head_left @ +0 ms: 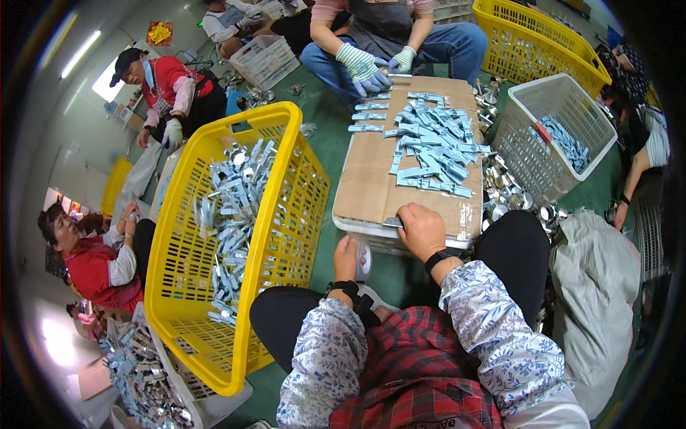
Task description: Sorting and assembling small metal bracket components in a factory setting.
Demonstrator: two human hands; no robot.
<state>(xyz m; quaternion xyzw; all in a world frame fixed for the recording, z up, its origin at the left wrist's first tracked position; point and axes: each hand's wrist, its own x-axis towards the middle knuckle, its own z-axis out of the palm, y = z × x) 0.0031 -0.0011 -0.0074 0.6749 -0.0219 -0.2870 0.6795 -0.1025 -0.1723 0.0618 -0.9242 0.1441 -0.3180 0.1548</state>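
My right hand rests on the near edge of a cardboard sheet laid over a white crate, fingers closed on a small metal piece. My left hand sits just below the crate edge, gripping a round silvery part. A heap of light-blue metal clips lies on the far half of the cardboard. Across it, another person's gloved hands work at a row of clips.
A tilted yellow basket of blue-silver clips stands at my left. A white basket with more clips sits at the right, a yellow one behind it. Shiny round parts lie on the green floor. Other people sit around.
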